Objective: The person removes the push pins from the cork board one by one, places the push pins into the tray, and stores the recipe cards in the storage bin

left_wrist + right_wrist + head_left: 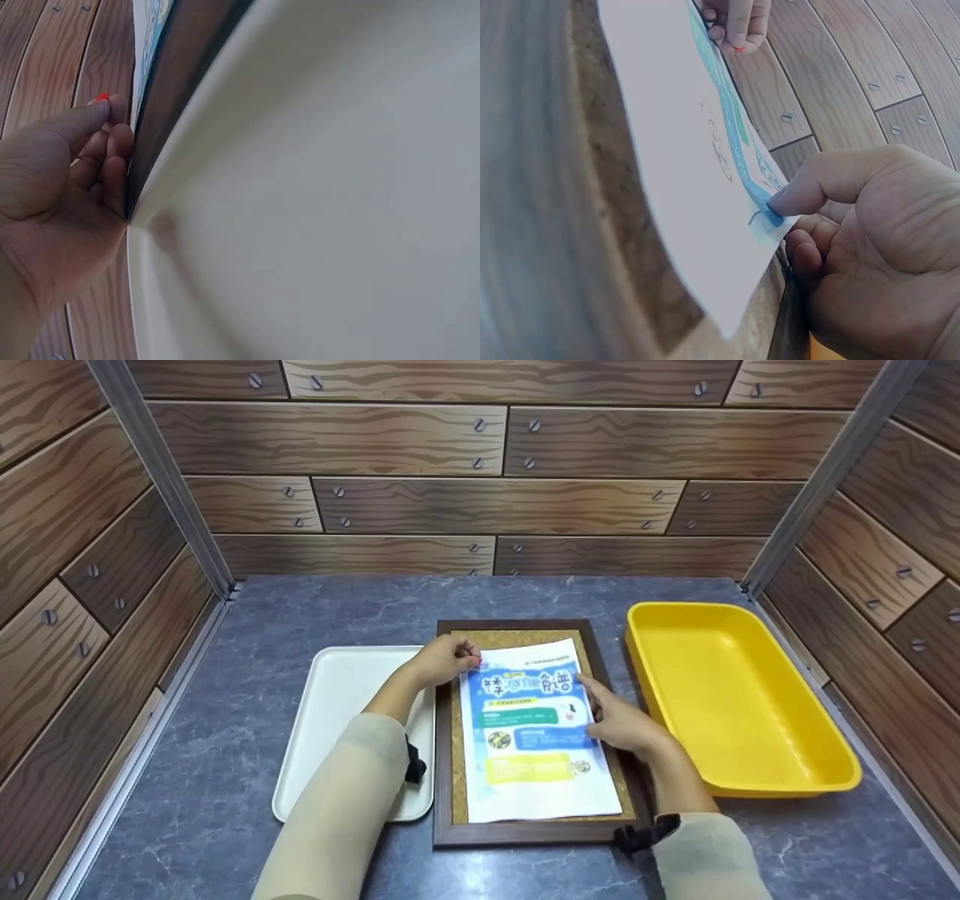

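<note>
A printed paper sheet point(536, 802) with blue, green and yellow blocks lies over a brown-framed cork board point(480, 639). At the sheet's upper left corner, my left hand point(446, 660) pinches a small red push pin point(102, 97) between thumb and index finger. The pin's point is hidden. My right hand point(626, 720) is at the sheet's right edge, and in the right wrist view its thumb point(810, 184) lies on the printed side with curled fingers at the edge. That edge looks slightly raised off the cork.
Left of the board is a white tray point(330, 712), partly under my left forearm. A deep yellow bin point(750, 791) stands close on the right. Wood-patterned walls point(405, 442) enclose the grey marbled table point(202, 750) at the back and sides.
</note>
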`<state>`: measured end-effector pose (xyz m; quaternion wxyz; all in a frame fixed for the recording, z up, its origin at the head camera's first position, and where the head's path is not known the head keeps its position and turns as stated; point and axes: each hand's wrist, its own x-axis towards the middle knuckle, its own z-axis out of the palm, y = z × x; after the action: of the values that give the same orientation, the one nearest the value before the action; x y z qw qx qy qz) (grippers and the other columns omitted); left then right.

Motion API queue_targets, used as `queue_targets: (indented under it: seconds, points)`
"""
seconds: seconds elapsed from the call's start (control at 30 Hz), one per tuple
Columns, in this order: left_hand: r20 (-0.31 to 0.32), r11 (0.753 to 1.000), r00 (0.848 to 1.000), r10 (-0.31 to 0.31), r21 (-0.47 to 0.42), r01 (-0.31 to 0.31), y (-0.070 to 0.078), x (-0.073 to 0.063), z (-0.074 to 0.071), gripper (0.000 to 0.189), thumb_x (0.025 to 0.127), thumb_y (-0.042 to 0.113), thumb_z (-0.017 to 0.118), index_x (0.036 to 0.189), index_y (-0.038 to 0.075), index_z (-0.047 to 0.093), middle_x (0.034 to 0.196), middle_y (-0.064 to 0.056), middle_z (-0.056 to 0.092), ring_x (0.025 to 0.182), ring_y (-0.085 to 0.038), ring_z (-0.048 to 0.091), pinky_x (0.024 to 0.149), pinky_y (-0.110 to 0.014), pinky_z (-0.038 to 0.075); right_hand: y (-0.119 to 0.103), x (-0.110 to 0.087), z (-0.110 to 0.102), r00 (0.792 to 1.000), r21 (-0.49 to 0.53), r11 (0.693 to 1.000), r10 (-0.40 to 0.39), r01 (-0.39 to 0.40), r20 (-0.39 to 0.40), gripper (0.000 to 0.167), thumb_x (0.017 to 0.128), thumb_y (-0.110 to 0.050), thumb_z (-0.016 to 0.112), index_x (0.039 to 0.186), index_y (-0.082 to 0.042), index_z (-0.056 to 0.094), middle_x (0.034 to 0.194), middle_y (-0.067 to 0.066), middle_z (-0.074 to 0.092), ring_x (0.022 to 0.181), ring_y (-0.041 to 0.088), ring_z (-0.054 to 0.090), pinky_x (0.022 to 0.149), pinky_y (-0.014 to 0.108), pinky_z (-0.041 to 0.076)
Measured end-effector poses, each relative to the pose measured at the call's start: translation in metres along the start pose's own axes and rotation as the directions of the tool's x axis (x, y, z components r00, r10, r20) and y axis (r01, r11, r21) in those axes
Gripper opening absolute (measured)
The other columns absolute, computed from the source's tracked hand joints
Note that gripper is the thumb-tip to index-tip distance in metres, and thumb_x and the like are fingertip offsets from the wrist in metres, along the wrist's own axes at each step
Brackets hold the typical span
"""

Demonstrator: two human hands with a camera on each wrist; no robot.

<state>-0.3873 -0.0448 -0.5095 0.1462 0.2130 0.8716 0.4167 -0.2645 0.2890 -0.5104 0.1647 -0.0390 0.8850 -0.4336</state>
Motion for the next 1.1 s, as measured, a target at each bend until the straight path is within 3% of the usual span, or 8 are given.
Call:
queue_targets:
  seconds: [0.1,0.27,0.43,0.67,0.83,0.93,1.1]
  points:
    - [-0.021,0.999,1.000,0.014,-0.050,-0.015,-0.001,-0.001,0.000,0.014,0.110,0.019,0.066,0.119,0.010,0.070,0.116,-0.009,0.075,0.105,-0.018,0.068,0.090,-0.030,0.056,-0.001,0.000,0.001,1.000,0.000,1.000,0.017,-0.017,0.007,0.097,0.092,0.007,0.063,0.175,-0.018,0.020,0.131,0.024,0.055,0.108,0.030,0.058,0.086,0.031,0.050]
    - [-0.057,0.994,0.998,0.033,-0.102,-0.039,-0.003,-0.007,-0.001,0.022,0.109,0.015,0.065,0.127,0.004,0.070,0.113,-0.012,0.076,0.099,-0.020,0.069,0.080,-0.025,0.052,-0.002,0.000,0.003,0.999,0.001,0.999,0.033,-0.033,0.019,0.095,0.094,0.006,0.064,0.175,-0.017,0.020,0.135,0.024,0.055,0.114,0.031,0.058,0.090,0.031,0.049]
    - [-0.063,0.994,0.998,0.030,-0.099,-0.036,-0.005,-0.013,-0.005,0.022,0.109,0.014,0.064,0.125,0.003,0.072,0.109,-0.016,0.077,0.085,-0.016,0.062,0.070,-0.024,0.047,-0.001,0.000,0.002,1.000,-0.024,1.000,0.002,-0.001,0.018,0.096,0.091,0.006,0.065,0.174,-0.012,0.020,0.131,0.024,0.056,0.110,0.030,0.057,0.088,0.031,0.048]
    - [-0.072,0.997,0.997,0.028,-0.063,-0.033,-0.007,-0.024,-0.014,0.023,0.109,0.018,0.064,0.126,0.004,0.073,0.109,-0.009,0.074,0.087,-0.012,0.060,0.072,-0.023,0.049,-0.004,-0.001,-0.002,1.000,-0.041,0.999,-0.018,0.019,0.012,0.096,0.090,0.005,0.066,0.174,-0.009,0.022,0.133,0.025,0.058,0.114,0.031,0.057,0.092,0.031,0.047]
    - [-0.087,0.998,0.996,0.029,-0.061,-0.034,-0.009,-0.033,-0.018,0.021,0.107,0.015,0.067,0.124,0.004,0.072,0.109,-0.008,0.073,0.089,-0.014,0.061,0.070,-0.023,0.051,-0.006,-0.002,-0.004,0.999,-0.040,0.998,-0.039,0.039,-0.009,0.089,0.093,0.005,0.065,0.172,-0.007,0.027,0.117,0.019,0.056,0.101,0.027,0.053,0.084,0.032,0.046]
    - [-0.093,0.997,0.995,0.031,-0.068,-0.038,-0.011,-0.037,-0.020,0.021,0.106,0.015,0.070,0.124,0.005,0.073,0.114,-0.010,0.074,0.094,-0.015,0.065,0.073,-0.028,0.057,-0.008,-0.004,-0.006,0.998,-0.053,0.997,-0.054,0.053,-0.012,0.085,0.096,0.004,0.065,0.172,-0.008,0.027,0.109,0.016,0.054,0.092,0.025,0.050,0.078,0.032,0.045]
    - [-0.116,0.995,0.991,0.061,-0.074,-0.070,-0.013,-0.045,-0.022,0.022,0.105,0.011,0.069,0.125,0.003,0.074,0.116,-0.013,0.075,0.096,-0.022,0.067,0.075,-0.026,0.056,-0.012,-0.006,-0.009,0.998,-0.057,0.997,-0.056,0.056,0.006,0.085,0.099,0.004,0.064,0.173,-0.011,0.025,0.110,0.017,0.055,0.089,0.024,0.051,0.073,0.030,0.046]
